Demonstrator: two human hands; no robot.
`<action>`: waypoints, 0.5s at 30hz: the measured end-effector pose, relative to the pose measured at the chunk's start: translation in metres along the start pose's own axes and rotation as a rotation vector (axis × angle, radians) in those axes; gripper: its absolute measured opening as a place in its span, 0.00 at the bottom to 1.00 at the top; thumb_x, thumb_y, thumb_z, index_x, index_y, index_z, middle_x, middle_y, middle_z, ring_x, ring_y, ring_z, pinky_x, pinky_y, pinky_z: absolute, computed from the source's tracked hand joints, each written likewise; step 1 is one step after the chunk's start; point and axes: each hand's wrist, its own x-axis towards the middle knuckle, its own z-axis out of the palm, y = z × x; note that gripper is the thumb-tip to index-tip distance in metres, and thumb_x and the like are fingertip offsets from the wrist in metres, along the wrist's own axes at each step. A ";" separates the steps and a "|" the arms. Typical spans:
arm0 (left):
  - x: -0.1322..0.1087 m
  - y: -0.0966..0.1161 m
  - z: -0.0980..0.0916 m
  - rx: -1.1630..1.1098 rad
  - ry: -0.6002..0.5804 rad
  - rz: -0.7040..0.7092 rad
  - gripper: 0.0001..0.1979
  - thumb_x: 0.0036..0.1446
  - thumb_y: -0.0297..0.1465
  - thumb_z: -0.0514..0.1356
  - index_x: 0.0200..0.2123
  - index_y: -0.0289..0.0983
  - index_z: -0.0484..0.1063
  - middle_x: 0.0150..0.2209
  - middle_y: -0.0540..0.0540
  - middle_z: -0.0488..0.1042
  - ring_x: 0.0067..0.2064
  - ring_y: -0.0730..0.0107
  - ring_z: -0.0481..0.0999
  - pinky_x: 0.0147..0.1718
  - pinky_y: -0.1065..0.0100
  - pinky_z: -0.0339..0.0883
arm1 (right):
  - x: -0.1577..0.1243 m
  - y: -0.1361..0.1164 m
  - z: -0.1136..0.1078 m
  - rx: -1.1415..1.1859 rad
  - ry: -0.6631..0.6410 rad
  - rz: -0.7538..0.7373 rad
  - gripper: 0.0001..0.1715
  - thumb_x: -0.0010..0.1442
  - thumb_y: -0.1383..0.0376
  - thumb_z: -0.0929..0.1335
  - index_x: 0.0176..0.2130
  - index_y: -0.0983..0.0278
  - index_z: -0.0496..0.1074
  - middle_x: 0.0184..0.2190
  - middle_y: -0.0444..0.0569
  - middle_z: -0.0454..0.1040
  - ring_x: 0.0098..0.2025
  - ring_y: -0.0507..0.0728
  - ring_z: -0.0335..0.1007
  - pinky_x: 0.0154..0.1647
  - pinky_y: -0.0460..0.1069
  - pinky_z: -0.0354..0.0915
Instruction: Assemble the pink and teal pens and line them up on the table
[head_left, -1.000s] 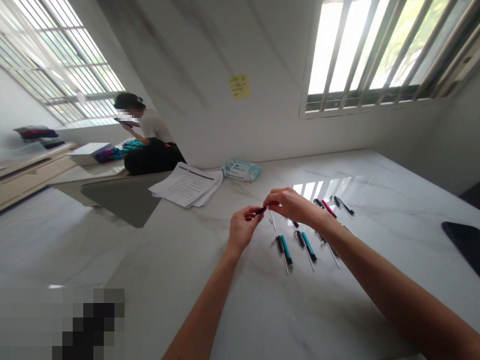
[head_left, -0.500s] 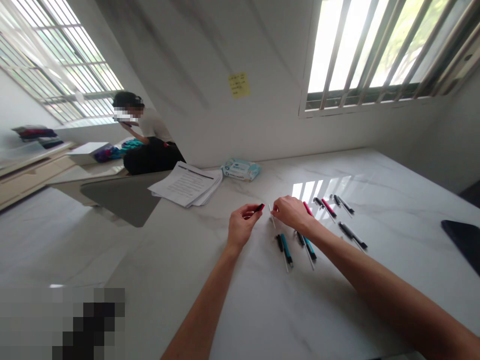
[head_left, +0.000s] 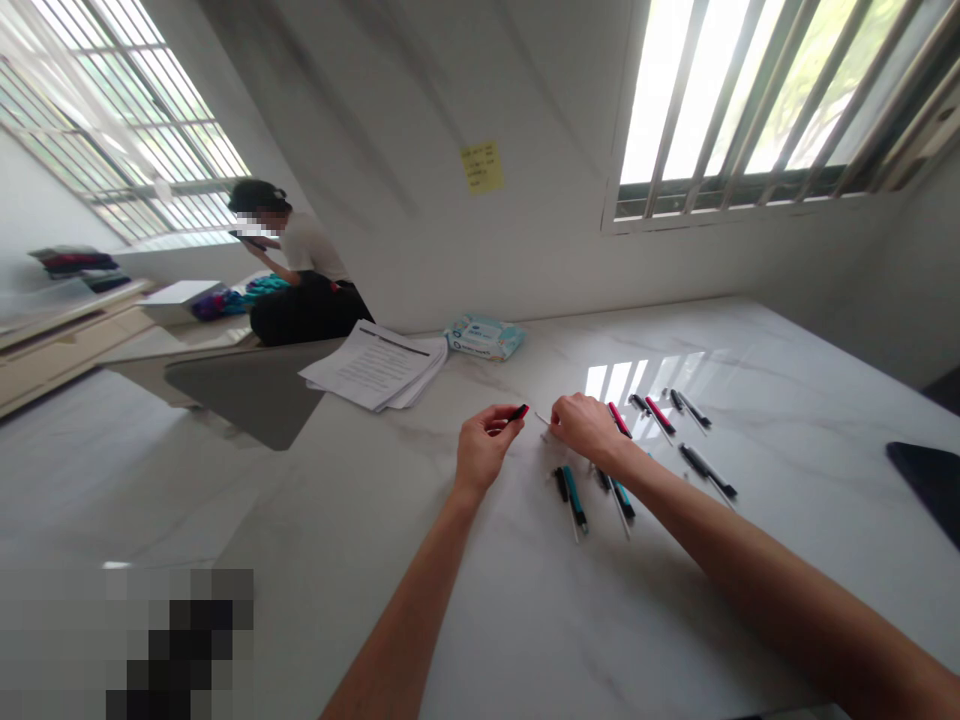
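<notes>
My left hand (head_left: 484, 445) pinches a short black-and-red pen piece (head_left: 518, 412) in its fingertips. My right hand (head_left: 585, 425) is a little to its right, its fingertips holding a thin pale pen refill (head_left: 542, 418). Just beyond my right hand, several disassembled pens lie on the white marble table (head_left: 360, 520). They include a teal pen (head_left: 574, 498), a red pen (head_left: 619, 420) and a black pen (head_left: 707, 472). Thin refills lie beside some of them.
A stack of printed papers (head_left: 375, 368) and a pack of wet wipes (head_left: 484, 337) lie at the table's far edge. A dark tablet (head_left: 930, 500) sits at the right edge. Behind the table, a seated person (head_left: 304, 270) holds a phone.
My hands have moved apart since the earliest frame, with my right hand shifting rightward. The refill now tilts lower-right from my right fingertips. My forearm no longer covers the black pen at right.
</notes>
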 end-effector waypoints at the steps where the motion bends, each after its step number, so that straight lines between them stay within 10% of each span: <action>1: 0.000 0.000 0.000 0.001 -0.002 0.000 0.13 0.50 0.37 0.71 0.39 0.39 0.85 0.37 0.44 0.84 0.34 0.67 0.78 0.36 0.67 0.70 | 0.000 0.000 0.000 -0.003 -0.001 0.007 0.13 0.63 0.68 0.68 0.42 0.65 0.83 0.41 0.63 0.82 0.43 0.67 0.81 0.40 0.52 0.71; 15: 0.001 -0.003 0.000 -0.023 -0.012 -0.021 0.16 0.49 0.39 0.71 0.40 0.38 0.84 0.36 0.43 0.84 0.33 0.67 0.76 0.34 0.68 0.68 | -0.001 -0.002 -0.005 -0.009 -0.032 0.005 0.12 0.64 0.69 0.68 0.43 0.67 0.82 0.42 0.64 0.82 0.44 0.66 0.81 0.42 0.51 0.71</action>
